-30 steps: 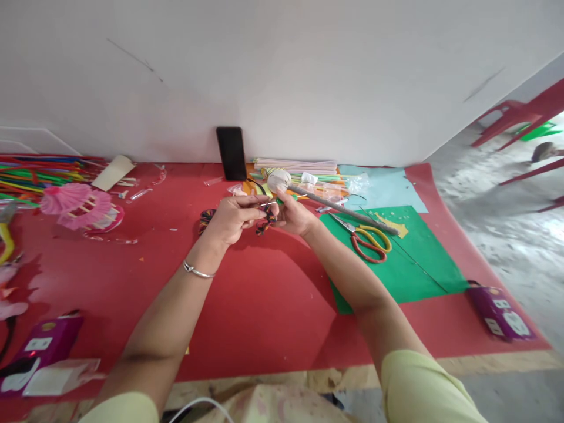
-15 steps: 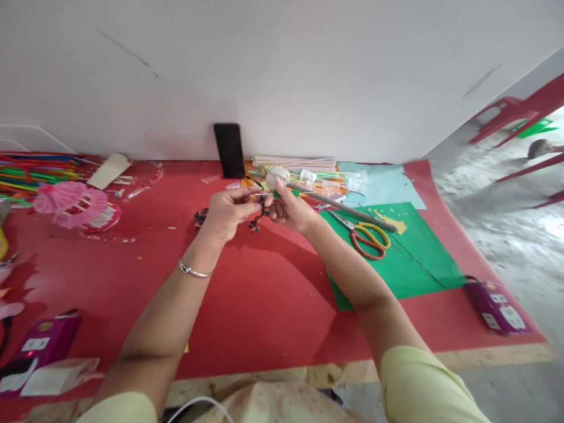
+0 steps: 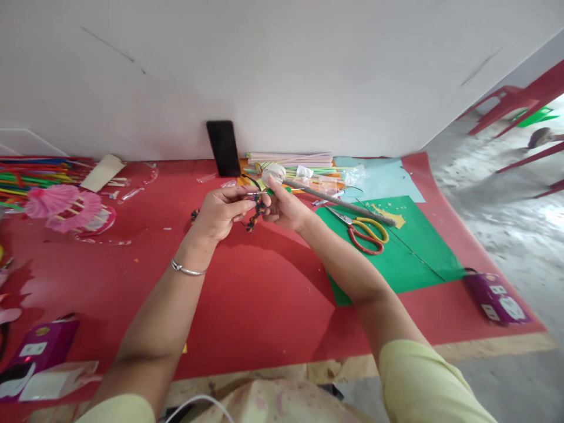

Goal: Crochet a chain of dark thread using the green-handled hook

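Observation:
Above the red table, my right hand (image 3: 285, 205) is closed on a thin crochet hook with a green grip (image 3: 274, 191). My left hand (image 3: 224, 211) pinches a dark multicoloured yarn piece (image 3: 250, 223) close beside it. The hook's thin metal end points left to my left fingertips. Part of the yarn piece hangs between the two hands, and more dark yarn shows behind my left wrist. Just behind my right hand lies a white round object (image 3: 273, 171), partly covered by my thumb.
Scissors (image 3: 368, 235) and a long grey rod (image 3: 343, 202) lie at the right on a green sheet (image 3: 414, 252). A black phone (image 3: 222, 148) leans on the wall. A pink pleated craft (image 3: 66, 208) and coloured sticks (image 3: 35, 176) are at the left. Purple boxes (image 3: 496, 296) stand at both sides.
The view has shifted slightly. My left hand has tilted a little and moved slightly left with the yarn; both hands keep their holds.

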